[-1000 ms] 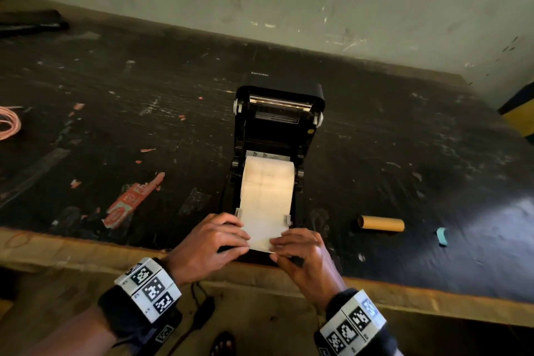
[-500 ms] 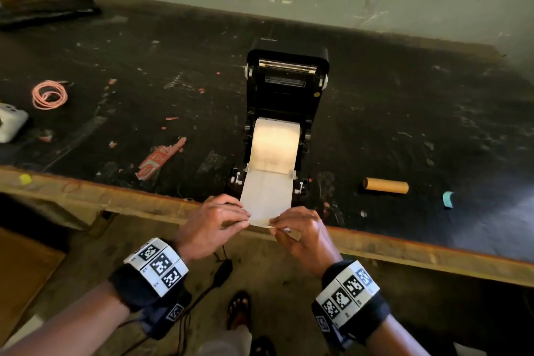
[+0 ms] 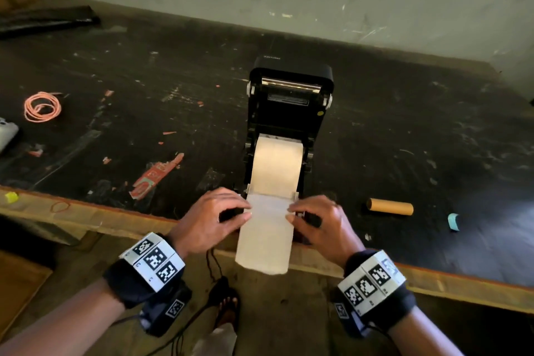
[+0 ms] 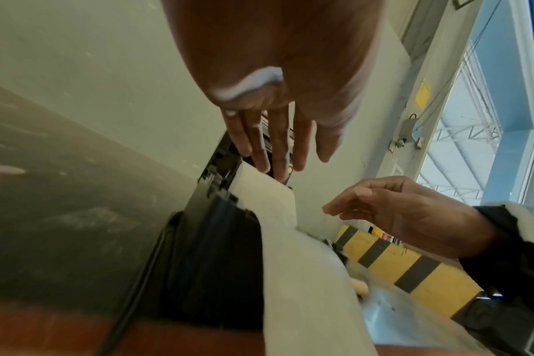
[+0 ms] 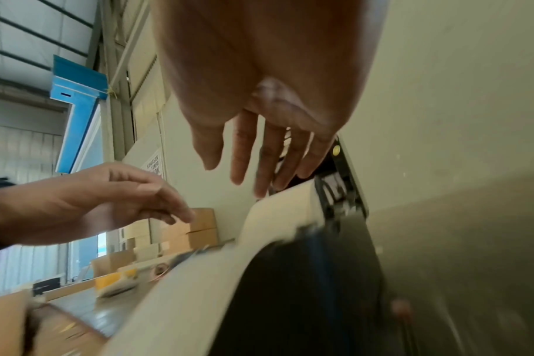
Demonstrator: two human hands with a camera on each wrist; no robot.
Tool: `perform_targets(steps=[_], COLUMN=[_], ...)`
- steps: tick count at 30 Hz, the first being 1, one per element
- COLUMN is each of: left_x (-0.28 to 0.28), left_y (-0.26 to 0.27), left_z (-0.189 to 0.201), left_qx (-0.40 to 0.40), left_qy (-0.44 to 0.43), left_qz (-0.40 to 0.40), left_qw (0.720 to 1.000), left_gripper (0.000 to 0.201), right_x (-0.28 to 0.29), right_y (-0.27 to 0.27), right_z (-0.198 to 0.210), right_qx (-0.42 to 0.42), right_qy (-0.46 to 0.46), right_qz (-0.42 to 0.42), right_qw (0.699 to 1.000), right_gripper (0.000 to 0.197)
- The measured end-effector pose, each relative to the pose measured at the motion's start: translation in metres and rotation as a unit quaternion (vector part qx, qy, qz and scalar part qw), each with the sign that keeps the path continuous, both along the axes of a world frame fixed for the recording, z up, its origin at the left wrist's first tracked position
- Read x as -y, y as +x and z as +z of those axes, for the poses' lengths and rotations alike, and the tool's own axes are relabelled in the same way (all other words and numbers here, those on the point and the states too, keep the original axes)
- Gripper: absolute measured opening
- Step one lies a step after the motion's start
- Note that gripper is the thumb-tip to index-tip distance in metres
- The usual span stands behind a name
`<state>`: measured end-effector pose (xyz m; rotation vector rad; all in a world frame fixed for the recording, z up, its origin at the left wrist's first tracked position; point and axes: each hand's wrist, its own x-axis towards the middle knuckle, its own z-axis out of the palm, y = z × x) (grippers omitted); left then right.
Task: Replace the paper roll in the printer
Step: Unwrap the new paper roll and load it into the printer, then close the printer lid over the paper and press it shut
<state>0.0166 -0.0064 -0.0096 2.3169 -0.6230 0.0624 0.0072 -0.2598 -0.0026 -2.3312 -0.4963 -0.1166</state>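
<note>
A dark, scuffed desk [image 3: 375,130] with a worn wooden front edge carries odd scraps; a coiled pink cord [image 3: 42,106] lies far left, near a pale grey object [image 3: 7,133] cut off by the frame; a torn red wrapper [image 3: 156,176] lies left of centre; a small yellow piece [image 3: 11,197] and a red rubber band [image 3: 60,206] sit on the front edge; a blue scrap [image 3: 454,221] lies at right; a black flat bundle [image 3: 46,20] rests at the far left corner; a sandalled foot [image 3: 228,308] and cables [image 3: 187,324] show on the floor below.

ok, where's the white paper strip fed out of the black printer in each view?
Head: white paper strip lower centre, hanging over the table edge between both hands.
Left wrist: strip centre-bottom, running down.
Right wrist: strip lower centre-left.
Shared landmark: black printer, its body beside the strip.
</note>
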Motion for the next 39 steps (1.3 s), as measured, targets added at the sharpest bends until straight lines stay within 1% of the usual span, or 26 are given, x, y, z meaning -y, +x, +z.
perform_targets(steps=[2, 4, 7, 10, 12, 14, 17, 19, 22, 24, 26, 28, 30, 33, 37, 39], left_x=[-0.003, -0.006, -0.009, -0.007, -0.002, 0.004, 0.010, 0.012, 0.012, 0.012, 0.011, 0.010, 0.006, -0.001, -0.008, -0.011], left_y=[0.029, 0.064, 0.118, 0.171, 0.203, 0.232, 0.265, 0.275, 0.273, 0.265, 0.252, 0.234, 0.214, 0.182, 0.135, 0.112], left_z=[0.015, 0.032, 0.059, 0.084, 0.098, 0.104, 0.104, 0.104, 0.105, 0.108, 0.112, 0.115, 0.115, 0.111, 0.102, 0.093], left_qx=[0.047, 0.086, 0.084, 0.077, 0.062, 0.032, -0.024, -0.068, -0.110, -0.110, -0.100, -0.097, -0.095, -0.087, -0.087, -0.080], left_qy=[-0.017, -0.029, -0.062, -0.098, -0.118, -0.133, -0.127, -0.109, -0.128, -0.142, -0.142, -0.130, -0.118, -0.088, -0.024, 0.010], left_qz=[0.012, 0.042, 0.087, 0.106, 0.112, 0.112, 0.101, 0.088, 0.075, 0.067, 0.059, 0.059, 0.058, 0.040, 0.034, 0.039], left_qw=[0.999, 0.995, 0.991, 0.987, 0.985, 0.984, 0.986, 0.988, 0.983, 0.981, 0.983, 0.985, 0.987, 0.991, 0.995, 0.996], left_gripper=[0.051, 0.049, 0.057, 0.060, 0.060, 0.063, 0.083, 0.087, 0.086, 0.084, 0.081, 0.077, 0.074, 0.077, 0.073, 0.070], right_x=[0.004, 0.008, 0.009, 0.006, 0.005, 0.005, 0.006, 0.008, 0.011, 0.010, 0.010, 0.010, 0.009, 0.011, 0.015, 0.015], right_y=[0.033, 0.069, 0.116, 0.156, 0.182, 0.204, 0.225, 0.233, 0.233, 0.226, 0.214, 0.197, 0.176, 0.144, 0.103, 0.085], right_z=[0.014, 0.034, 0.073, 0.106, 0.121, 0.129, 0.131, 0.130, 0.126, 0.124, 0.122, 0.121, 0.119, 0.112, 0.090, 0.077], right_qx=[0.041, 0.059, 0.049, 0.043, 0.035, 0.007, -0.042, -0.070, -0.103, -0.122, -0.134, -0.132, -0.124, -0.117, -0.127, -0.121], right_qy=[-0.016, -0.024, -0.043, -0.056, -0.063, -0.061, -0.067, -0.063, -0.011, 0.028, 0.064, 0.081, 0.077, 0.057, 0.021, -0.003], right_qz=[-0.042, -0.090, -0.134, -0.157, -0.179, -0.199, -0.204, -0.199, -0.193, -0.186, -0.188, -0.186, -0.181, -0.167, -0.140, -0.132], right_qw=[0.998, 0.994, 0.989, 0.985, 0.981, 0.978, 0.976, 0.975, 0.976, 0.975, 0.971, 0.970, 0.973, 0.977, 0.982, 0.984], right_gripper=[0.038, 0.053, 0.071, 0.074, 0.071, 0.067, 0.069, 0.074, 0.079, 0.084, 0.081, 0.081, 0.084, 0.084, 0.084, 0.089])
